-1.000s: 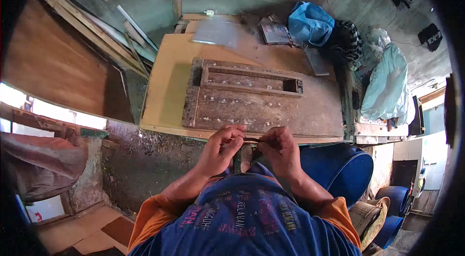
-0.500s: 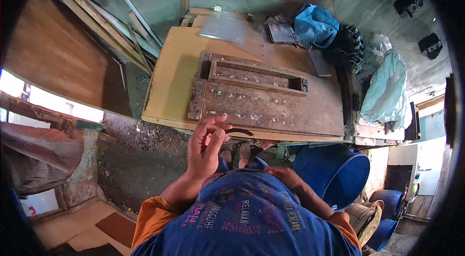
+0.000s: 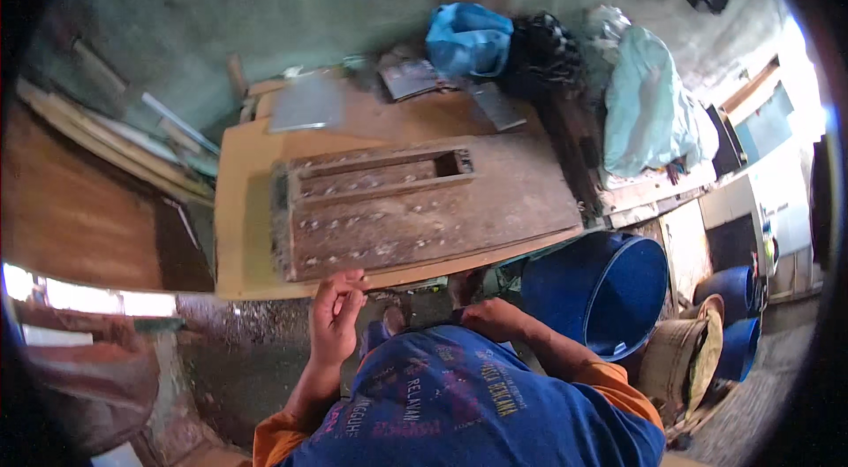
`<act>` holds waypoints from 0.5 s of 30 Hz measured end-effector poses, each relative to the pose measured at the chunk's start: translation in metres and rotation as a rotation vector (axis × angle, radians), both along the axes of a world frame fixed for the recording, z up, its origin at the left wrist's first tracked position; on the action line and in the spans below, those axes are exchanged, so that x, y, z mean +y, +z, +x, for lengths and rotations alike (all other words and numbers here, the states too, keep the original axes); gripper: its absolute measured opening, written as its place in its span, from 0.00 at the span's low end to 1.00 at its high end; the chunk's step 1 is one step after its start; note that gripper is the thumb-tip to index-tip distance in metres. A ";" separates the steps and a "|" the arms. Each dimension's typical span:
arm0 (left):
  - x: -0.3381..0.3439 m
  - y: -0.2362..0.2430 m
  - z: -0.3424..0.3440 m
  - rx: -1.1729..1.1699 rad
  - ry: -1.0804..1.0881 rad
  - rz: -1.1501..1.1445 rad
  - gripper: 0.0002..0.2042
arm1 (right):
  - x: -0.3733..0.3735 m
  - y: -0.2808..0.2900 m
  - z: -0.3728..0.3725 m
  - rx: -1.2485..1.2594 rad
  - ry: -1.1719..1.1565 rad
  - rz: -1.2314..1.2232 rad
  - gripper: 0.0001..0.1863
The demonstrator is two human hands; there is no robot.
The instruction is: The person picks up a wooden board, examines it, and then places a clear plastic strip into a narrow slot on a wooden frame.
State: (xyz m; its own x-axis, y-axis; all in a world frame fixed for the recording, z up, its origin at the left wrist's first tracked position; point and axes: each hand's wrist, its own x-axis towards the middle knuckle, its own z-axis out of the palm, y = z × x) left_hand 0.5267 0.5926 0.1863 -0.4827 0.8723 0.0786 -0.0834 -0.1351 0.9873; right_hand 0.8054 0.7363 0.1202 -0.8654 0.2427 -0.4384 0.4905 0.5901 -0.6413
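My left hand point(image 3: 334, 315) is raised just off the near edge of the table, thumb and fingers bent together. If it pinches anything, that is too small or blurred to name. At my shirt's hem point(image 3: 442, 334), my right hand point(image 3: 495, 318) is curled, and its fingertips are hidden. In front of me a worn wooden board point(image 3: 397, 228) with rows of pale spots lies on the yellowish table point(image 3: 243, 228). On the board rests a long narrow wooden frame point(image 3: 380, 193), hollow in the middle.
Toward the back of the table are a pale flat sheet point(image 3: 306, 102), a flat box point(image 3: 411, 78) and a blue bag point(image 3: 468, 38). A pale green sack point(image 3: 649, 105) stands at the right. Below it sits a large blue barrel point(image 3: 596, 295). Planks point(image 3: 115, 136) lean at the left.
My view has swung to the right, so the table appears further left. The dark curved strip seen by my left fingers earlier no longer shows. My right hand still rests near the shirt hem.
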 end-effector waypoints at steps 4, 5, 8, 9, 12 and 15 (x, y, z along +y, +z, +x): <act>0.030 -0.014 0.030 0.040 -0.051 -0.060 0.05 | 0.041 0.016 0.024 0.289 -0.372 -0.134 0.11; 0.041 -0.018 0.039 0.047 -0.052 -0.095 0.05 | 0.062 0.023 0.032 0.267 -0.482 -0.014 0.11; 0.074 -0.016 0.062 0.070 -0.069 -0.148 0.06 | 0.132 0.003 0.067 0.418 -0.849 0.244 0.10; 0.085 -0.014 0.069 0.068 -0.088 -0.148 0.06 | 0.159 -0.006 0.082 0.396 -0.965 0.271 0.09; 0.117 0.000 0.091 0.119 -0.109 -0.163 0.06 | 0.238 -0.029 0.123 0.412 -1.137 0.584 0.09; 0.140 0.009 0.109 0.166 -0.115 -0.189 0.06 | 0.304 -0.056 0.159 0.283 -1.192 0.723 0.13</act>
